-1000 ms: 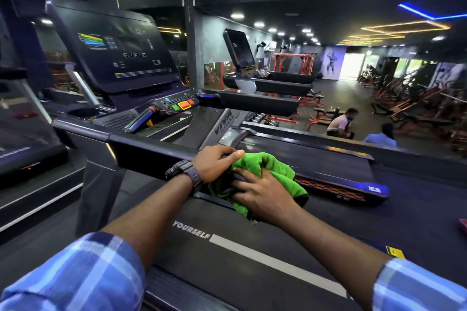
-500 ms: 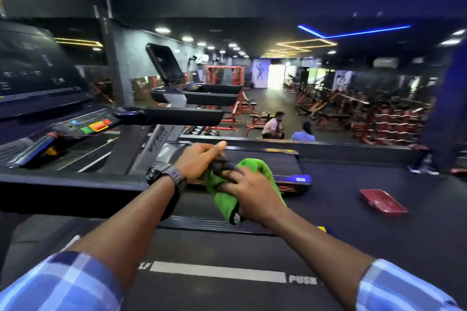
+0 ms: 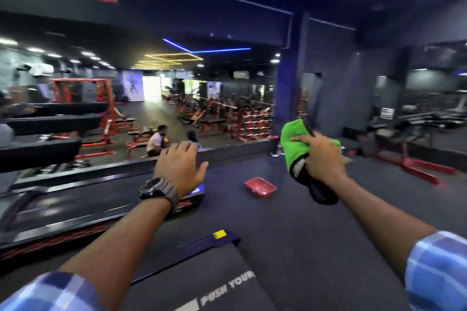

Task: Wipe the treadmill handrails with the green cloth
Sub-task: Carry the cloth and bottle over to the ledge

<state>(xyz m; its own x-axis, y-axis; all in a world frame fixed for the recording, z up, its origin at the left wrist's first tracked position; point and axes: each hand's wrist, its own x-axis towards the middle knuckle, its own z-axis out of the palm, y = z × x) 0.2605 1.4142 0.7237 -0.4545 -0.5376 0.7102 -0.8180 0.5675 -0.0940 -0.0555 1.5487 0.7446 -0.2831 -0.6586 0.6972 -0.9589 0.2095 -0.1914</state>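
The right hand [image 3: 322, 156] grips the green cloth [image 3: 295, 144], apparently bunched around something dark, in the air over the floor, while the left hand [image 3: 180, 168] hovers empty, fingers spread.

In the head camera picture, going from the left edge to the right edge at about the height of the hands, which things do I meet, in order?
Neighbouring treadmill's belt → wristwatch → left hand, open → red tray on the floor → green cloth → right hand holding it.
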